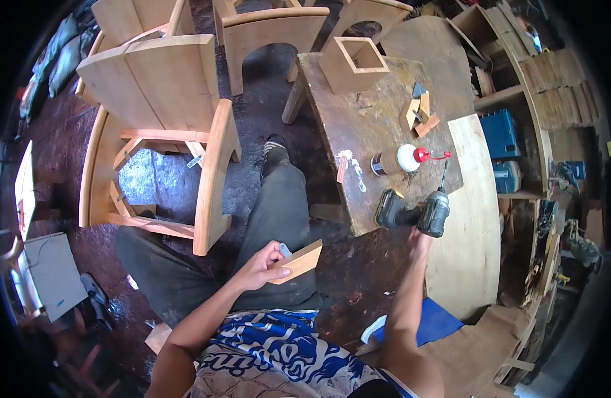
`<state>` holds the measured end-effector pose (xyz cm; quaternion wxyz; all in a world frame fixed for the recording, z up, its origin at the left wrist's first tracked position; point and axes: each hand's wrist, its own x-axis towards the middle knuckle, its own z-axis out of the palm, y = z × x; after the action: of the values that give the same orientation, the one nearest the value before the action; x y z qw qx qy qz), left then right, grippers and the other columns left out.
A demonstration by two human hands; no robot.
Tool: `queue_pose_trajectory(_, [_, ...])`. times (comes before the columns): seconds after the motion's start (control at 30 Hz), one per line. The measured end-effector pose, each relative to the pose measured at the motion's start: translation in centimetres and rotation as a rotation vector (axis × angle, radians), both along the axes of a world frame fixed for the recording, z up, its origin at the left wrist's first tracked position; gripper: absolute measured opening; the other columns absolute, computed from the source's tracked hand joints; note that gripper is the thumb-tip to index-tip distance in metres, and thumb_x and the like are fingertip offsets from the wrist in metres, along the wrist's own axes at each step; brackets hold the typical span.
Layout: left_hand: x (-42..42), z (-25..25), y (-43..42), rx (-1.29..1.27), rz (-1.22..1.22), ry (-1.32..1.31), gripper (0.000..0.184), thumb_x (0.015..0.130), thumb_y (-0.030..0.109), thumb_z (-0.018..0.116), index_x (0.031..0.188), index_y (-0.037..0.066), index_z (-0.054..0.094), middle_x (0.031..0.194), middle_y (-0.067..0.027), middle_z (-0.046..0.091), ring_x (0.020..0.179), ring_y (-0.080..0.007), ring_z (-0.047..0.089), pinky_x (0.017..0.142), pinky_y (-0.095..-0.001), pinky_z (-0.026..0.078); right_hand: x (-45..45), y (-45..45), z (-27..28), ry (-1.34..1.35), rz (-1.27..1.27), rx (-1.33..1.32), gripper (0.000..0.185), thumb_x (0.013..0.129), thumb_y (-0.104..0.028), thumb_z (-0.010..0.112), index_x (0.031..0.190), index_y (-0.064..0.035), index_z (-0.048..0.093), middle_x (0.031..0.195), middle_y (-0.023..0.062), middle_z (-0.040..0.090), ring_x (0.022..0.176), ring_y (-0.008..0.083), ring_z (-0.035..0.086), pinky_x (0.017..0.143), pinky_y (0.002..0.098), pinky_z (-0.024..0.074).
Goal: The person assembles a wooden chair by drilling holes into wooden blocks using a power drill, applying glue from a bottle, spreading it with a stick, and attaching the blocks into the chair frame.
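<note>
My left hand (pixel 257 268) is closed around a small angled wooden block (pixel 300 263), held over my lap. A small grey piece (pixel 285 251) shows at its upper side, its kind unclear. My right hand (pixel 420 244) is at the rear of a cordless drill (pixel 434 213), at the near edge of a worn wooden table (pixel 332 126). Its fingers are blurred and partly hidden, so whether they grip the drill does not show. The drill's long bit points away from me. Beyond it lies a glue bottle (pixel 398 160) with a red cap.
An unfinished wooden chair (pixel 152 86) stands ahead on the left, with angled corner blocks in its seat frame. More chairs (pixel 275 33) are behind. The table also bears a hollow wooden box (pixel 353 69) and several small blocks (pixel 421 113). Shelves (pixel 518 132) line the right side.
</note>
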<state>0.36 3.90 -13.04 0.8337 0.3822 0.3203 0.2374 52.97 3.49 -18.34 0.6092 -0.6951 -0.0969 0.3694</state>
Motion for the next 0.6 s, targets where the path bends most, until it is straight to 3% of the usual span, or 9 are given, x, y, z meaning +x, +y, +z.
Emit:
queue_pose_trajectory(0.07, [-0.1, -0.4, -0.2, 0.020, 0.015, -0.005, 0.036, 0.090, 0.018, 0.073, 0.110, 0.006, 0.046, 0.098, -0.0051, 0.064, 0.088, -0.0076, 0.059, 0.075, -0.0238, 0.046, -3.4, -5.8, 1.8, -0.078, 0.244, -0.272, 0.015, 0.089, -0.026, 0.061, 0.090, -0.0118, 0.066, 0.070, -0.0008, 0.059, 0.054, 0.0076, 0.054, 0.046, 0.0222, 0.0427])
queue_pose_trajectory(0.17, [-0.2, -0.5, -0.5, 0.042, 0.009, 0.005, 0.036, 0.089, 0.018, 0.073, 0.109, 0.006, 0.046, 0.098, -0.0062, 0.065, 0.088, -0.0082, 0.060, 0.076, -0.0244, 0.046, -12.8, -5.9, 3.4, -0.175, 0.373, -0.325, 0.006, 0.086, -0.006, 0.064, 0.082, -0.0045, 0.068, 0.067, 0.0007, 0.061, 0.054, 0.0078, 0.054, 0.047, 0.0228, 0.0425])
queue_pose_trajectory(0.2, [-0.2, -0.5, -0.7, 0.051, 0.006, 0.013, 0.035, 0.089, 0.018, 0.073, 0.108, 0.006, 0.046, 0.098, -0.0065, 0.066, 0.088, -0.0085, 0.060, 0.076, -0.0247, 0.046, -13.6, -5.3, 2.5, -0.266, 0.483, -0.260, 0.007, 0.086, -0.008, 0.066, 0.082, -0.0030, 0.068, 0.068, -0.0014, 0.062, 0.056, 0.0073, 0.054, 0.051, 0.0237, 0.0440])
queue_pose_trajectory(0.23, [-0.2, -0.7, -0.9, 0.055, -0.009, 0.012, 0.035, 0.089, 0.018, 0.073, 0.108, 0.006, 0.046, 0.098, -0.0065, 0.066, 0.088, -0.0085, 0.060, 0.076, -0.0247, 0.046, -15.1, -3.5, 2.6, -0.631, 0.565, -0.145, 0.013, 0.085, -0.014, 0.068, 0.082, -0.0010, 0.067, 0.067, -0.0010, 0.063, 0.060, 0.0075, 0.056, 0.057, 0.0266, 0.0470])
queue_pose_trajectory(0.27, [-0.1, -1.1, -0.9, 0.054, -0.026, 0.011, 0.035, 0.089, 0.015, 0.072, 0.111, 0.006, 0.047, 0.099, -0.0048, 0.063, 0.090, -0.0076, 0.058, 0.077, -0.0241, 0.046, -17.1, -1.2, 4.7, -0.801, 0.581, -0.252, 0.017, 0.085, -0.018, 0.068, 0.084, -0.0009, 0.067, 0.066, 0.0053, 0.065, 0.062, 0.0133, 0.061, 0.063, 0.0314, 0.0503])
queue_pose_trajectory(0.33, [0.0, -1.1, -0.9, 0.061, -0.048, 0.007, 0.035, 0.089, 0.013, 0.071, 0.113, 0.007, 0.047, 0.099, -0.0031, 0.061, 0.091, -0.0067, 0.057, 0.078, -0.0235, 0.046, -19.0, 3.6, 7.1, -1.097, 0.647, -0.327, 0.017, 0.084, -0.020, 0.063, 0.081, -0.0030, 0.066, 0.075, 0.0202, 0.066, 0.070, 0.0381, 0.067, 0.067, 0.0433, 0.0527])
queue_pose_trajectory(0.37, [0.1, -0.9, -0.8, 0.093, -0.058, 0.036, 0.035, 0.089, 0.013, 0.072, 0.113, 0.006, 0.047, 0.099, -0.0033, 0.061, 0.091, -0.0068, 0.057, 0.078, -0.0239, 0.046, -18.1, 5.6, 5.8, -1.319, 0.640, -0.259, 0.024, 0.085, -0.024, 0.062, 0.080, -0.0010, 0.066, 0.078, 0.0221, 0.068, 0.074, 0.0396, 0.067, 0.069, 0.0464, 0.0526])
queue_pose_trajectory(0.47, [0.5, -1.0, -1.3, 0.131, -0.050, 0.061, 0.036, 0.089, 0.013, 0.072, 0.113, 0.006, 0.047, 0.100, -0.0038, 0.061, 0.091, -0.0071, 0.057, 0.079, -0.0243, 0.046, -16.7, 10.5, 4.6, -1.443, 0.675, -0.460, 0.020, 0.084, -0.022, 0.061, 0.084, -0.0027, 0.068, 0.080, 0.0255, 0.068, 0.077, 0.0430, 0.067, 0.071, 0.0517, 0.0529])
queue_pose_trajectory(0.6, [0.5, -0.9, -1.9, 0.140, -0.001, 0.041, 0.036, 0.089, 0.014, 0.072, 0.114, 0.005, 0.047, 0.101, -0.0048, 0.061, 0.093, -0.0078, 0.058, 0.081, -0.0246, 0.047, -16.6, 13.0, 4.3, -1.516, 0.690, -0.520, 0.017, 0.084, -0.017, 0.059, 0.085, -0.0013, 0.066, 0.079, 0.0265, 0.067, 0.077, 0.0433, 0.067, 0.072, 0.0532, 0.0534])
